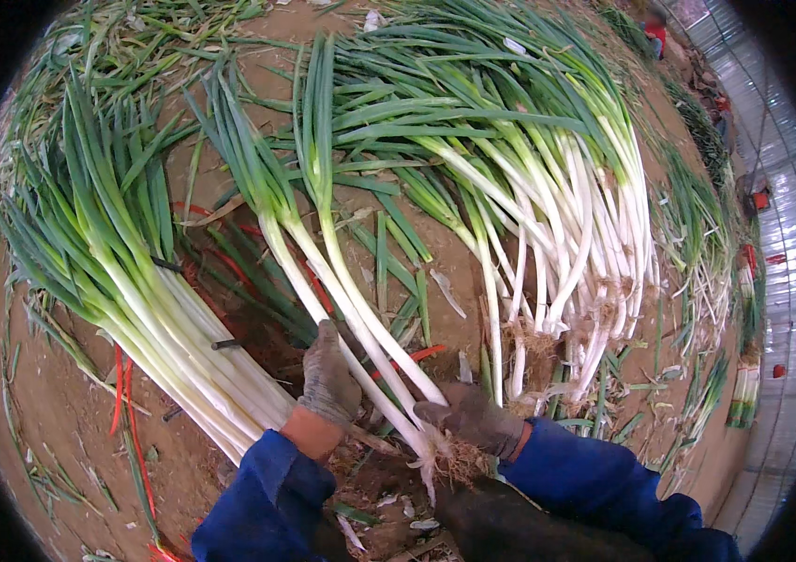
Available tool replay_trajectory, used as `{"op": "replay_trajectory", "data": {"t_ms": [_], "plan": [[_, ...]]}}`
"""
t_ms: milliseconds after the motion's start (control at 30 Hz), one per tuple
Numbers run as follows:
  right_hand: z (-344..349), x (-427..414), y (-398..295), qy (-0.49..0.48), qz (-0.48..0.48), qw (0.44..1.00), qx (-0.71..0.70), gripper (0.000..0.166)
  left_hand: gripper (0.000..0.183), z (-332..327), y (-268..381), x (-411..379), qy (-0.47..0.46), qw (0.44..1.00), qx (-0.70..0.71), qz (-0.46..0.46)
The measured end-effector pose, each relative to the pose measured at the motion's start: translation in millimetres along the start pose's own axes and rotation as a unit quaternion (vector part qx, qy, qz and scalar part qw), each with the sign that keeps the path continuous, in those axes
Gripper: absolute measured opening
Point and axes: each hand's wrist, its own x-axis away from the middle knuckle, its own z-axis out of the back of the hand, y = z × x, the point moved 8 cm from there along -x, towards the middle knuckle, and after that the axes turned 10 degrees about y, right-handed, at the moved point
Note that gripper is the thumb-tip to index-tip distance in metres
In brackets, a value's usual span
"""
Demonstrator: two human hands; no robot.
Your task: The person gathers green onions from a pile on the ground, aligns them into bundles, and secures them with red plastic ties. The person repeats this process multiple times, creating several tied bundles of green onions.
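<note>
Three long green onions (pixel 362 309) with white shanks and green leaves slant across the ground before me. My left hand (pixel 329 376), in a soiled knit glove, grips the leftmost stalk, thumb up along it. Lower down, my gloved right hand (pixel 475 420) holds the rightmost shank just above the tangled roots (pixel 454 456). Left of my hands lies a thick bundle of green onions (pixel 180 337) between short dark rods (pixel 225 344); its lower ends are hidden behind my left forearm.
A large heap of rooted green onions (pixel 566 211) lies to the right. Red ties (pixel 132 414) and cut leaves litter the soil. Trimmed leaves (pixel 159 35) pile up at upper left. Along the far right runs plastic sheeting (pixel 784 246); a person (pixel 656 38) is in the distance.
</note>
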Motion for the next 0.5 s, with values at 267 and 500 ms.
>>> {"op": "replay_trajectory", "data": {"t_ms": [267,500], "plan": [[-30,12,10,-0.134,0.003,0.987,0.084,0.049,0.037,-15,2,27,-0.122,0.99,-0.049,0.056],[-26,7,34,0.031,0.159,0.986,-0.045,0.056,0.035,-28,-10,31,-0.159,0.982,-0.023,0.096]]}}
